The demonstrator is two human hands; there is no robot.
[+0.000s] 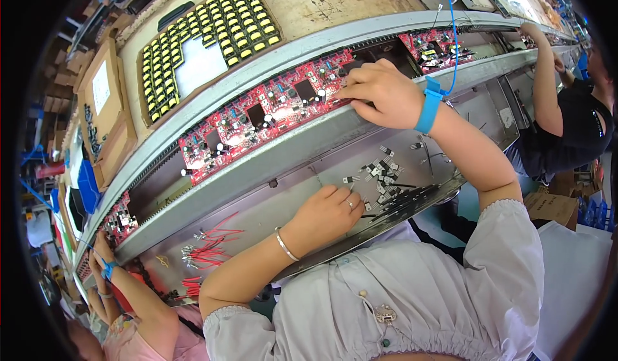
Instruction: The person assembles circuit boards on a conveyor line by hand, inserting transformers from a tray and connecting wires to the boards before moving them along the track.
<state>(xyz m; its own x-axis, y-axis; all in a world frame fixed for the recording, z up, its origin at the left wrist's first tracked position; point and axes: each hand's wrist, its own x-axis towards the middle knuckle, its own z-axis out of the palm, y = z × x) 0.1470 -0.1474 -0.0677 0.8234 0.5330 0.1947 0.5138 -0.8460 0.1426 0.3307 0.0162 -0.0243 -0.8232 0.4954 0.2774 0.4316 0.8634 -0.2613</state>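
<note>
My right hand (385, 94), with a blue strap (430, 106) around its wrist, is at the right end of a long red circuit board (273, 106). Its thumb and index finger are pinched together over the board's edge; whatever is between them is too small to make out. Below, my left hand (325, 213) rests over a grey metal tray (257, 197), fingers curled, wearing a ring and a bracelet. Its fingertips are beside a loose pile of black transistors (385, 179) with metal legs; anything inside the fingers is hidden.
Red wires (212, 245) lie at the tray's left. Beyond the conveyor rail (232, 81) stands a carton of yellow-and-black components (248, 23). Another board (434, 48) sits further right. Co-workers' arms (138, 290) reach in at left and right (544, 81). A blue cord (454, 32) runs from my strap.
</note>
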